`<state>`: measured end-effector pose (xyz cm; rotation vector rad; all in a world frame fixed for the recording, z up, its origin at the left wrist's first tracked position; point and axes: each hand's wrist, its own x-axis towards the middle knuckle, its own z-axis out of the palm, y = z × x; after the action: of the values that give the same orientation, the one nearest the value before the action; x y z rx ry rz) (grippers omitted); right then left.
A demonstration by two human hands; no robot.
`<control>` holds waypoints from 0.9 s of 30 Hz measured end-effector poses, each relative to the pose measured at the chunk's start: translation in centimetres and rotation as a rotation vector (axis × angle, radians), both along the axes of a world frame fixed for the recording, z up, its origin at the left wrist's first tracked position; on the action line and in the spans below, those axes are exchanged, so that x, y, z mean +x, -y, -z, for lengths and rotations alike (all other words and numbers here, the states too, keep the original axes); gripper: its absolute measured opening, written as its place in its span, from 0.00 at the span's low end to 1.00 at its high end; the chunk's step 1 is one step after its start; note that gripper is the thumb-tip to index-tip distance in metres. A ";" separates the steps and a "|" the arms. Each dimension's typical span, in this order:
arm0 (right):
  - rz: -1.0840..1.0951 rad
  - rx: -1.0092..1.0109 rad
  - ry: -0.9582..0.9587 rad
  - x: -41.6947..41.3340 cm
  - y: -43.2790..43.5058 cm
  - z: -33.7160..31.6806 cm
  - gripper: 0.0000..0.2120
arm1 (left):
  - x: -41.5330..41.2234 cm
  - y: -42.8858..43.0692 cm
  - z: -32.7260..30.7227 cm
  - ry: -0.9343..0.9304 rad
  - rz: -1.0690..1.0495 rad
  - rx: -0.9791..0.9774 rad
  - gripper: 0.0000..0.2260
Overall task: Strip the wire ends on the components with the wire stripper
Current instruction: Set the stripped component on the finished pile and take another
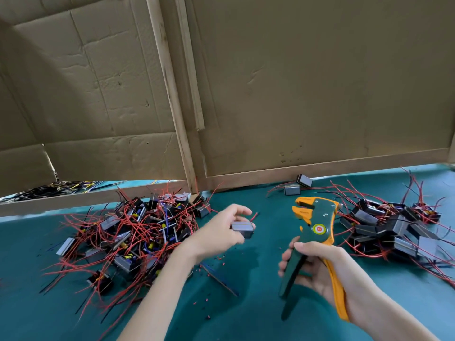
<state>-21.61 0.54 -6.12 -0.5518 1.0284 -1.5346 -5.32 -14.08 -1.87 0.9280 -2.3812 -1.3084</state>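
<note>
Cardboard panels: backdrop beyond both hands. Teal table cover: beneath hands. Pile of components, tangled red and black wires: left of left hand. Second pile: right of right hand. Wire stripper: dark green body, orange jaws and outer handle, round red-yellow label at pivot; head up, handles spread. Right hand: fingers curled round stripper handles. Left hand: fingers and thumb pinch one grey component, red wire end toward stripper, not touching. Insulation scraps: between forearms.
</note>
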 end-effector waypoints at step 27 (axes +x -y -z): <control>0.122 0.098 -0.034 -2.0 0.4 0.3 0.03 | -1.2 8.7 2.7 0.911 -0.251 -1.102 0.15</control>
<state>-23.64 0.15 -6.44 -0.4547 1.1750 -1.5762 -6.54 -22.81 -4.61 1.4527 -2.7564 0.7206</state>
